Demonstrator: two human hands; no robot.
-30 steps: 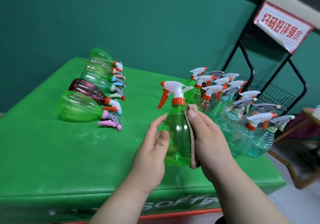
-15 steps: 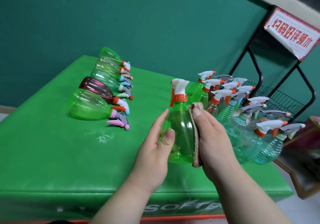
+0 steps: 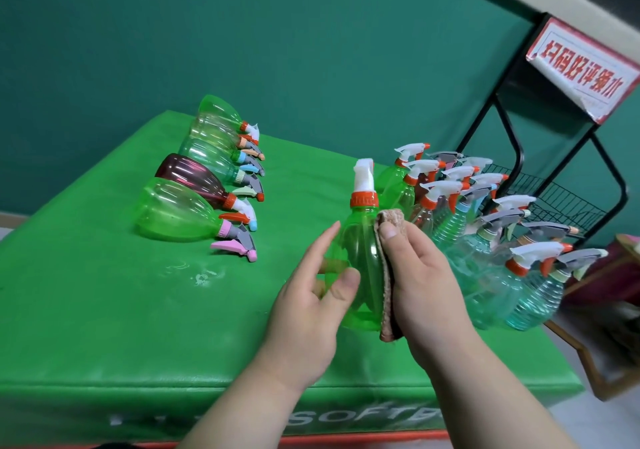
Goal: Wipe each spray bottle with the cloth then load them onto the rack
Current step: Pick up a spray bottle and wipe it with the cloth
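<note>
A green spray bottle (image 3: pixel 360 258) with a white trigger head and orange collar stands upright between my hands. My left hand (image 3: pixel 311 296) holds its left side, thumb on the front and fingers behind. My right hand (image 3: pixel 422 275) presses a brown cloth (image 3: pixel 388 275) against the bottle's right side, gripping the cloth around it. The trigger head points away from me. The black wire rack (image 3: pixel 554 202) stands at the right beyond the table.
Several bottles lie on their sides at the left of the green padded table (image 3: pixel 104 327), the nearest green with a pink trigger (image 3: pixel 180 213). Several upright bottles (image 3: pixel 485 233) crowd the right side. A red-and-white sign (image 3: pixel 585 74) tops the rack. Wooden furniture (image 3: pixel 616 310) stands right.
The bottle has turned between my hands: its trigger head, which pointed left, now points away from me. Both hands stay on it, the cloth still against its right side.
</note>
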